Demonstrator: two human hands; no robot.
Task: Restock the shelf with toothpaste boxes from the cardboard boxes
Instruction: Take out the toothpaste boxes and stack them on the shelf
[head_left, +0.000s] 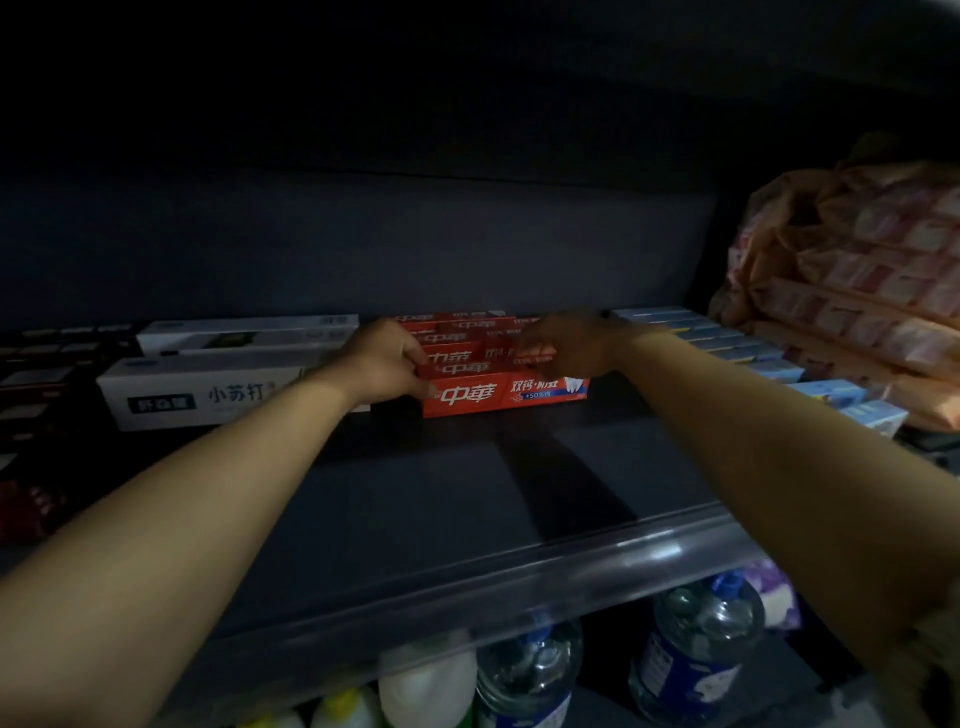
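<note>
Several red toothpaste boxes lie in a row running back on the dark shelf. My left hand grips the left ends of the front boxes. My right hand rests on top of the row further right, fingers curled onto one red box. The nearest box lies flat at the front with its printed face towards me. The rear boxes are partly hidden by both hands. No cardboard box is in view.
White toothpaste boxes lie left of the red row, pale blue boxes to its right. Orange wrapped packs are piled at far right. The shelf has a clear plastic front rail. Water bottles stand on the shelf below.
</note>
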